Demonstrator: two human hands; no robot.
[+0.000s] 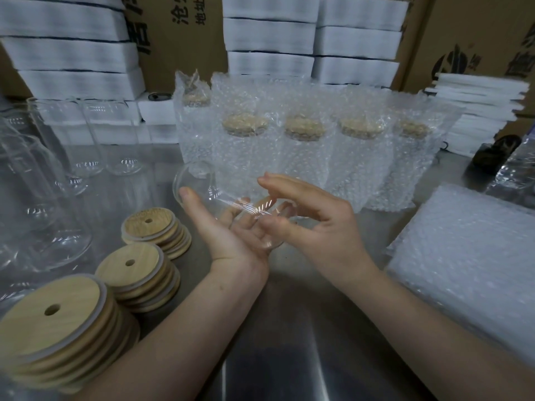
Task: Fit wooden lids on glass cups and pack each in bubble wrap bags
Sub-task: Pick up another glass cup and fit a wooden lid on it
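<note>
Glass cup (209, 190) lies on its side above the table (289, 328), cradled in the upturned left hand (231, 240), whose fingers curl beneath it. The right hand (315, 221) pinches its base end. It looks thin, slick and fragile, so gripping the stiff wall seems safest.

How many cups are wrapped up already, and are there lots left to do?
Five lidded cups already stand in bubble wrap at the back. The left hand and right hand hold one bare glass cup, no lid on it yet. Left to do: more empty cups, three lid stacks and a pile of bags.
</note>
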